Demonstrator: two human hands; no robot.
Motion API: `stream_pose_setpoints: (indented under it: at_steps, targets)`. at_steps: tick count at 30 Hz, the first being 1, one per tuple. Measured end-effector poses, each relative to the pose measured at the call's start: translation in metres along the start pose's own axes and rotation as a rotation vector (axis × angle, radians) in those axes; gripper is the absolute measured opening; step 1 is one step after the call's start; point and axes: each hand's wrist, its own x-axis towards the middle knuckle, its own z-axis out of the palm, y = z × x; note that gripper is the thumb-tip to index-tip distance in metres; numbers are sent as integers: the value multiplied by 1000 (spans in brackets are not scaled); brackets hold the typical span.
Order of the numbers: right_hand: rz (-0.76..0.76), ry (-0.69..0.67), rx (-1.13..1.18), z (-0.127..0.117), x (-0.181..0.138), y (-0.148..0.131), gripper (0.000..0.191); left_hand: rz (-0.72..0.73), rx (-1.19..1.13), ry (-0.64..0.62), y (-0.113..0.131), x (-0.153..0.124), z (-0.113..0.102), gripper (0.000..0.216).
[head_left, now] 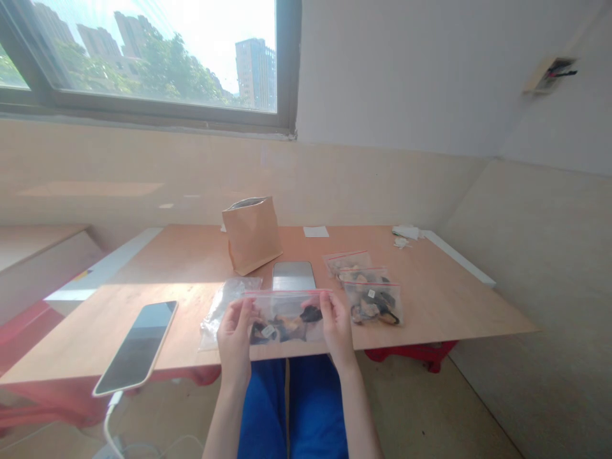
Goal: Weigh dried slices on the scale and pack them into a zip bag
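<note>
Between my two hands a clear zip bag [287,319] with a red seal line is stretched out at the table's front edge. Dark and tan pieces and a small white packet show inside it. My left hand [235,322] pinches its upper left corner, and my right hand [336,319] pinches the upper right corner. Just behind the bag lies a flat silver-topped device [293,274], partly hidden by it. Beside my left hand are empty-looking clear plastic bags [220,306]. To the right of my right hand, several filled zip bags [374,303] overlap in a row.
A brown paper pouch [253,234] stands open-topped at the back of the wooden table [454,306]. At the left edge lies a phone [138,344] with a white cable [109,417]. White paper [316,232] and crumpled scraps [405,233] lie along the far side.
</note>
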Motion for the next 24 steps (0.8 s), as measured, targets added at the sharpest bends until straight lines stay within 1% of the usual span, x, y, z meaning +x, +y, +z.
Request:
stream_pose_setpoints:
  at_steps: [4,7,9,12,16,20,24]
  targets:
    - [31,163,15,2,1,2,37,34,7,3,0,-3,7,34]
    - [22,224,5,-1,1,2,41,43,68,-20,1,-1,12,36]
    - [4,219,-13,-5,1,3,45,37,112,-54,2,1,14,38]
    - [-10,170,-23,-13,1,6,50,20,139,-85,4,4,16,41]
    - [-1,127,-56,-20,2,11,50,-5,156,-99,0,7,11,42]
    - [-33,203,-119,-22,2,15,46,32,218,-120,-5,7,5,41]
    - [-60,260,-121,-22,1,17,42,78,280,-120,-5,4,4,39]
